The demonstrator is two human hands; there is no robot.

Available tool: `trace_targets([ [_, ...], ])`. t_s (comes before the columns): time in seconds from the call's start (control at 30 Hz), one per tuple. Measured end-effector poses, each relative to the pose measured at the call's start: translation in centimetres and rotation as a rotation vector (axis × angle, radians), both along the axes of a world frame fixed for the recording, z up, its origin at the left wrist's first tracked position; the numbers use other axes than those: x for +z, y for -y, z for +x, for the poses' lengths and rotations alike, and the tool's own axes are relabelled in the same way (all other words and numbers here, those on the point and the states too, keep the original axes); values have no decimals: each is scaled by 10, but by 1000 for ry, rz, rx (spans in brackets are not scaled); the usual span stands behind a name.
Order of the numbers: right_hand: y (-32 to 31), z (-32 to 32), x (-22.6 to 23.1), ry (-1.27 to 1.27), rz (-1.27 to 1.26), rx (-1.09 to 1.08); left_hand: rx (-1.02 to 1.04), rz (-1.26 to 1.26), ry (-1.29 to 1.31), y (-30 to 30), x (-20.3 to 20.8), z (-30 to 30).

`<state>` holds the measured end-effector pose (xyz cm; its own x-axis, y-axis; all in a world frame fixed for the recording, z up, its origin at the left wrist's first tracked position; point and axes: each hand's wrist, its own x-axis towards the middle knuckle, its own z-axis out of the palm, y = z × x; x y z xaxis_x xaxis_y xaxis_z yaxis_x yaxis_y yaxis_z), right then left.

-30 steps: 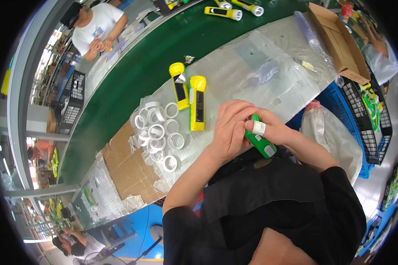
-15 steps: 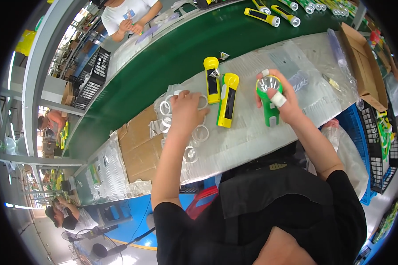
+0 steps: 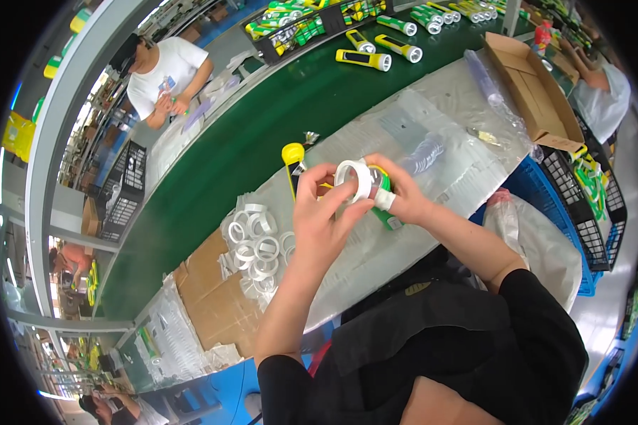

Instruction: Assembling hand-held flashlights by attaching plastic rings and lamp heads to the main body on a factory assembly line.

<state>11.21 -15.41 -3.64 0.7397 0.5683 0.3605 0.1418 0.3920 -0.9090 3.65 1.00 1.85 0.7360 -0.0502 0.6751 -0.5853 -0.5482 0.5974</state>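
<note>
My left hand pinches a white plastic ring between its fingers, in front of my chest. My right hand is wrapped round a green flashlight, and white tape covers its thumb. The ring is up against the flashlight's head; whether it is seated on it I cannot tell. Left of my hands, a pile of loose white rings lies on the worktop. A yellow flashlight lies behind my left hand, partly hidden by it. Beyond that is a small shiny reflector piece.
A green belt runs along the far side, carrying finished-looking flashlights. An open cardboard box stands at the right end of the plastic-covered worktop. Flat cardboard lies at left. A co-worker sits across the belt.
My left hand has left the ring pile, lifting one ring over to the flashlight. My right hand has brought the flashlight left to meet it. The whole view has shifted.
</note>
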Motion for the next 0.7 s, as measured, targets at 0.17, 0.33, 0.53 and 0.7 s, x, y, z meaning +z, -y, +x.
trace_targets([
  [0.17, 5, 1, -10, 98, -18, 12, 42, 113, 38, 7, -7, 10],
  [0.33, 19, 4, -6, 121, -68, 57, -19, 126, 16, 9, -4, 9],
  [0.53, 54, 20, 19, 724, -206, -193, -114, 210, -31, 24, 14, 9],
  [0.7, 87, 32, 76, 789, -484, -129, -110, 311, -28, 36, 13, 20],
])
